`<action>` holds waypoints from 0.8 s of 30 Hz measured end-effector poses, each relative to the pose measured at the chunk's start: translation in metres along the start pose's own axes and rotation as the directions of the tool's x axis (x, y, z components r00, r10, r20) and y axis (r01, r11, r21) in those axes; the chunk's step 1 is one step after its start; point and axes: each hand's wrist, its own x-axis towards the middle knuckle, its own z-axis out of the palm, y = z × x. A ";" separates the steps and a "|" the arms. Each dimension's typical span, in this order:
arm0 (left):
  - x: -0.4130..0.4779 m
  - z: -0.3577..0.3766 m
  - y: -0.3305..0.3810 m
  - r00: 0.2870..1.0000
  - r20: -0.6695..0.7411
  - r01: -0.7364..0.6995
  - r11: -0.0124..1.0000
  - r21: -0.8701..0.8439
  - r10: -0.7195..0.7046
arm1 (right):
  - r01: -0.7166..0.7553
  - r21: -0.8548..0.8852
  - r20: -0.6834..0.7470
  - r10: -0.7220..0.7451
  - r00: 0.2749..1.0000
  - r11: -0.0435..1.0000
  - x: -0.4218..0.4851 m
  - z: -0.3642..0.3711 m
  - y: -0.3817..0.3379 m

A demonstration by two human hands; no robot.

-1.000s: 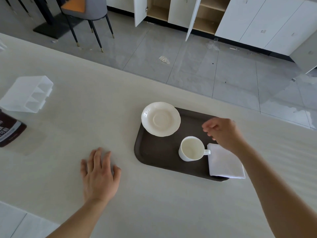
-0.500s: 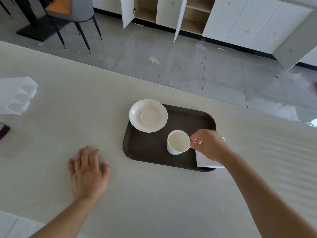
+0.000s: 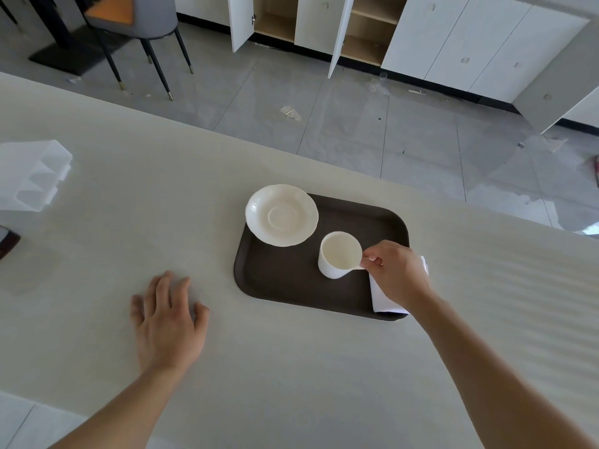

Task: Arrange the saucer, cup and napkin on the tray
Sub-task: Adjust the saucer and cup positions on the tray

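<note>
A dark brown tray point(image 3: 285, 280) lies on the pale table. A cream saucer point(image 3: 281, 214) rests over the tray's far left corner, overhanging its rim. The white cup point(image 3: 338, 254) is near the tray's middle, tilted slightly, and my right hand point(image 3: 397, 273) pinches its handle. A folded white napkin point(image 3: 384, 301) lies at the tray's right end, mostly hidden under my right hand. My left hand point(image 3: 167, 322) lies flat on the table left of the tray, fingers spread, holding nothing.
A translucent plastic divider box point(image 3: 30, 175) sits at the table's left edge, with a dark object point(image 3: 8, 243) just below it. Beyond the table's far edge are grey floor tiles, a chair point(image 3: 139, 24) and open white cabinets point(image 3: 324, 24).
My right hand came down from above the napkin and closed on the cup's handle. The cup now looks slightly tilted. My left hand stayed flat on the table.
</note>
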 end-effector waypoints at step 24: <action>0.001 0.002 -0.002 1.000 0.003 -0.005 1.000 0.008 0.005 | -0.301 0.294 -0.306 0.388 0.869 0.907 0.020 0.042 -0.040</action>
